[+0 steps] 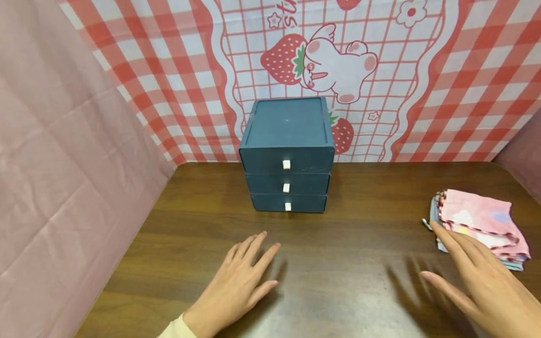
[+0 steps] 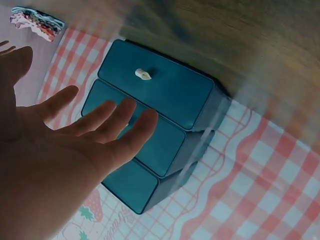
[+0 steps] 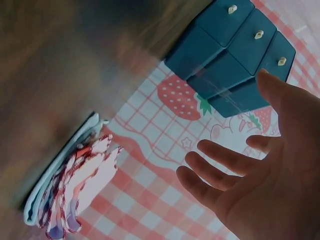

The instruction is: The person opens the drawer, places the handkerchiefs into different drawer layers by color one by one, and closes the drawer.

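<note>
A dark blue box of three drawers (image 1: 287, 122) with small white knobs stands at the back of the table, all drawers closed. In front of it my left hand (image 1: 236, 277) hovers with fingers spread and holds nothing. At the right, my right hand (image 1: 486, 277) is held out, fingers extended, its fingertips overlapping the edge of a folded cloth stack (image 1: 482, 216) in the head view. The stack shows pink fabric with a dark checked trim on top and pale blue fabric beneath. In the right wrist view, the stack (image 3: 75, 180) lies apart from the fingers.
The brown wooden table (image 1: 203, 225) reaches back to a red-and-white checked cloth (image 1: 186, 84) with strawberry prints, hung just behind the drawers. Plain pink fabric (image 1: 63, 141) covers the left side, and another pink panel (image 1: 524, 150) closes off the right.
</note>
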Demonstrator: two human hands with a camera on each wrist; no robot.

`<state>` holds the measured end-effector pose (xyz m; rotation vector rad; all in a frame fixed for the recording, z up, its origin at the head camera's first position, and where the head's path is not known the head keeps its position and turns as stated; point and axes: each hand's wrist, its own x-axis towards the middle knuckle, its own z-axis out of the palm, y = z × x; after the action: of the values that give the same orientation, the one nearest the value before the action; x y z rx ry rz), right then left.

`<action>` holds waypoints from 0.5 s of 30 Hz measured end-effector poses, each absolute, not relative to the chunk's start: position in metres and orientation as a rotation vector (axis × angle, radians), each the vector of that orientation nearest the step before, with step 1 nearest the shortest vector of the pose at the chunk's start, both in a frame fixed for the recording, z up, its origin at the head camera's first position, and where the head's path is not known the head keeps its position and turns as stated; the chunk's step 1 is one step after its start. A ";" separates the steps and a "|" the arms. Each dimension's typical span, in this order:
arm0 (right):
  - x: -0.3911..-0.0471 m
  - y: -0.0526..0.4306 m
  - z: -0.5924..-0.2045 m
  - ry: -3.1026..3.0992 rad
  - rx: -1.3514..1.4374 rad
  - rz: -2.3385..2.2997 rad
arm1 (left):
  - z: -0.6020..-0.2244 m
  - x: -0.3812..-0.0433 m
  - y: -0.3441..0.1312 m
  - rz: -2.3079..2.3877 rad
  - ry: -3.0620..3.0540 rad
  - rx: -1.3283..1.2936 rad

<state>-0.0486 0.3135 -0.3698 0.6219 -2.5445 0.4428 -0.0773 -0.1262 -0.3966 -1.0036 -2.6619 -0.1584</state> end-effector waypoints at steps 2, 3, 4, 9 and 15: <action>-0.050 0.315 -0.369 -2.523 0.629 0.447 | -0.397 -0.077 -0.126 -0.154 -2.674 -1.025; -0.051 0.316 -0.369 -2.521 0.627 0.445 | -0.397 -0.076 -0.127 -0.149 -2.684 -1.036; -0.051 0.317 -0.369 -2.523 0.622 0.444 | -0.397 -0.075 -0.127 -0.144 -2.696 -1.046; -0.055 0.321 -0.367 -2.541 0.608 0.420 | -0.396 -0.073 -0.128 -0.110 -2.715 -1.074; -0.064 0.329 -0.367 -2.542 0.629 0.358 | -0.390 -0.076 -0.123 -0.072 -2.644 -1.118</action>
<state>-0.0636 0.3290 -0.3669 0.6288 -2.5418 0.3579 -0.0765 -0.1234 -0.3904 -1.1184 -2.6443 -0.0719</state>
